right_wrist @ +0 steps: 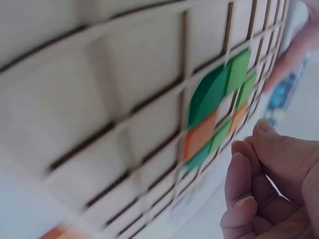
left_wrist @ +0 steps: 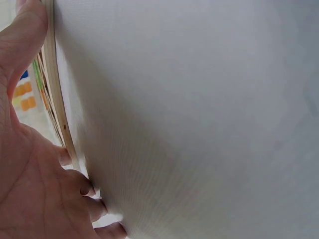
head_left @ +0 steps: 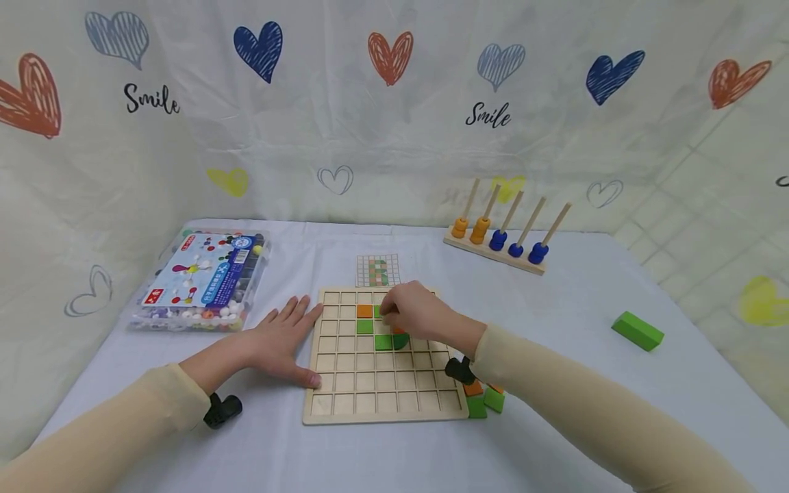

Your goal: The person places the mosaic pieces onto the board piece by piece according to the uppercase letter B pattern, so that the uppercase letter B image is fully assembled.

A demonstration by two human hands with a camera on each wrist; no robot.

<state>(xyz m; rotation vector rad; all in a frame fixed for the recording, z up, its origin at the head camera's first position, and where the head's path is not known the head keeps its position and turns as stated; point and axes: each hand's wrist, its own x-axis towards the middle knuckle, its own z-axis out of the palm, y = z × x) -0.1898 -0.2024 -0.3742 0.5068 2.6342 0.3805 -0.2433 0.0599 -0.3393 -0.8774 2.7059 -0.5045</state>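
A wooden grid board (head_left: 357, 400) lies flat on the table. Orange and green blocks fill several cells, among them an orange one (head_left: 364, 311) and a rounded dark green one (right_wrist: 209, 97). My left hand (head_left: 277, 342) spreads beside the board, thumb and fingertips at its left edge; its wrist view shows them along the wooden side (left_wrist: 57, 99). Over the filled cells is my right hand (head_left: 416, 311), hiding part of them. In the right wrist view its fingers are curled, with the thumb (right_wrist: 286, 154) close to the index fingertip and no block visible between them.
A small printed grid card (head_left: 377, 270) lies behind the board. Loose green and orange blocks (head_left: 477, 407) sit at its right corner, under the right forearm. A green block (head_left: 637, 331) lies far right, a peg abacus (head_left: 493, 250) back right, a plastic kit box (head_left: 200, 281) left.
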